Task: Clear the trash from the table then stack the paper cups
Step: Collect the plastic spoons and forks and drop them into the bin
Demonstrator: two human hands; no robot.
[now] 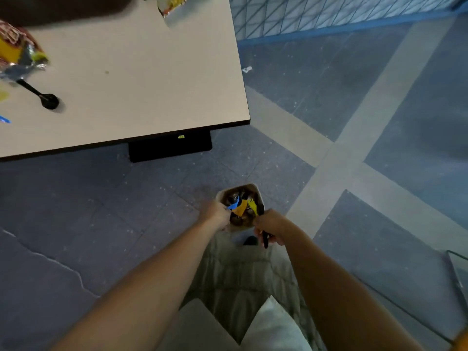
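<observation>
1. The left hand has its fingers curled over the near-left rim of the white container. The container is packed with trash. I cannot tell whether it stands on the floor or is carried. If carried, a one-sided hold could let it tip.
2. A yellow fork and a blue piece poke up at the rim. Pushing more in could flick them out.
3. The right hand grips a black utensil just beside the container's near-right edge. If it is let go off-centre, it would likely land on the floor.
4. On the tabletop, well apart from the hands, trash is left: a crumpled wrapper, a black spoon and a blue scrap at the far left, and a second wrapper at the far edge.
5. No paper cups are in view.
6. A white scrap lies on the floor to the right of the tabletop. Nothing blocks the way back.
</observation>
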